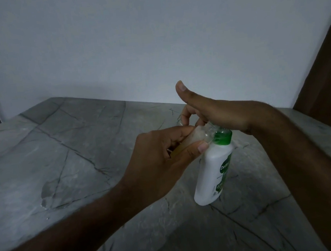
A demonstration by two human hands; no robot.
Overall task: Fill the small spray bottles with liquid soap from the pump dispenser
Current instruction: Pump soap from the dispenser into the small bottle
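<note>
Meanwhile left hand [157,156] grips spray bottle [186,141]; right hand [205,106] presses pump dispenser [214,171].

Left hand [159,156]: we grip a small clear plastic spray bottle [184,141], tilted at the nozzle.
Right hand [205,108]: we press the white green-collared pump dispenser [212,173] on the grey marble table [61,148].

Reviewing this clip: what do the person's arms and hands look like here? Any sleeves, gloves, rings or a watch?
Both forearms are bare as far as the frame shows, with no sleeves visible. The left hand and right hand wear no gloves. No watch, bracelet or ring shows on either wrist or on the visible fingers. Nails look short and unpainted. The dim light hides finer detail.
</note>
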